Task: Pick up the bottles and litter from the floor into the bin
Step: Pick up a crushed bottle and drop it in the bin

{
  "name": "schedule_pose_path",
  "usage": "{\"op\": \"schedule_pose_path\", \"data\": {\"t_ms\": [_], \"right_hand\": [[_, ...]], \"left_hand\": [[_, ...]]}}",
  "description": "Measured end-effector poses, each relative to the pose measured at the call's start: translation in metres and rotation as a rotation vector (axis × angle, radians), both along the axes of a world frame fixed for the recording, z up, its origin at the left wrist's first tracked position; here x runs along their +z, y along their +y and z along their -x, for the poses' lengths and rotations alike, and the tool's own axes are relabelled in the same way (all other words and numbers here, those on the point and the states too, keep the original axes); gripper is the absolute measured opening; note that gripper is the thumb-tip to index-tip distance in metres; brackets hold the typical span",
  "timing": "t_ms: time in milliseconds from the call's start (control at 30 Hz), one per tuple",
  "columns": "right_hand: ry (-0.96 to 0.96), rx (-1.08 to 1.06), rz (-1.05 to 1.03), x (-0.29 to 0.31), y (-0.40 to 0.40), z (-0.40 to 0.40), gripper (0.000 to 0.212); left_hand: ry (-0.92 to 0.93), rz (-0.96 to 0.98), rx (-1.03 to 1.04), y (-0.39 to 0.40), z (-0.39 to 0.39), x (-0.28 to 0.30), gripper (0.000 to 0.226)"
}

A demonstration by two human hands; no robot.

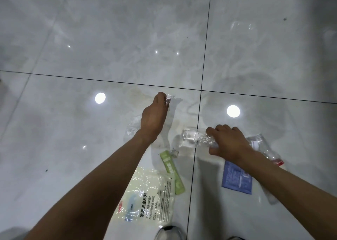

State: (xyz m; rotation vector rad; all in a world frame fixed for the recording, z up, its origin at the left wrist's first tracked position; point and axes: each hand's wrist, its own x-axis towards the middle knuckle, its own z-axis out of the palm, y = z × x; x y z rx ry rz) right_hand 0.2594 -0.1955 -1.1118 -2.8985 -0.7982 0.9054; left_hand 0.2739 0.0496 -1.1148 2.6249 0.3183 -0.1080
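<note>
— Talk me through it, what have your hands got?

— My left hand (155,115) is stretched out over the floor (91,39), fingers curled, pinching a scrap of clear crinkled plastic (168,99) at its far tip. The scrap sits at the fingertips; I can't tell whether it is off the tiles or touching them.

— And the other one?

— My right hand (229,141) is clamped round a crushed clear bottle (195,138), thumb on the near side, fingers over the top. The bottle lies on its side across the dark seam between two tiles, its free end sticking out to the left of my hand.

— Anything else down there?

— Plenty! A second clear bottle with a red cap (264,148) lies just right of my right wrist, partly hidden behind it, cap end nearer to me. A blue packet (235,179) lies flat under my right forearm. Between my arms there's a green sachet (172,170), and touching its near end a big clear bag with printed text (147,196), close to me. A flat piece of clear film (133,128) rests on the tile just left of my left wrist.

— Feet?

— The toe of a shoe (168,232) peeks in at the near edge, just past the bag.
</note>
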Motion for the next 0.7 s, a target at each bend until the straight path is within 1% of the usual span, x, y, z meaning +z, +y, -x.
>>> {"op": "schedule_pose_path", "data": {"t_ms": [133,233,300,400,533,700], "right_hand": [[0.072,-0.155,0.019,0.042,0.007,0.005,0.053],[0.143,-0.236,0.061,0.088,0.012,0.015,0.053],[0.168,-0.278,0.05,0.125,0.018,0.018,0.05],[0.163,-0.342,0.022,0.183,0.026,0.018,0.049],[0.138,-0.385,0.012,0.27,0.04,0.009,0.053],[0.164,-0.451,0.0,0.387,0.062,-0.001,0.054]], "left_hand": [[0.042,0.024,0.045,-0.012,0.009,0.038,0.01],[0.09,0.023,0.063,-0.019,0.022,0.08,0.008],[0.113,0.024,0.081,-0.019,0.028,0.115,0.006],[0.099,0.048,0.102,-0.016,0.029,0.175,0.004],[0.092,0.036,0.11,-0.005,0.027,0.266,0.007],[0.092,0.018,0.178,0.013,0.027,0.376,0.026]]}}
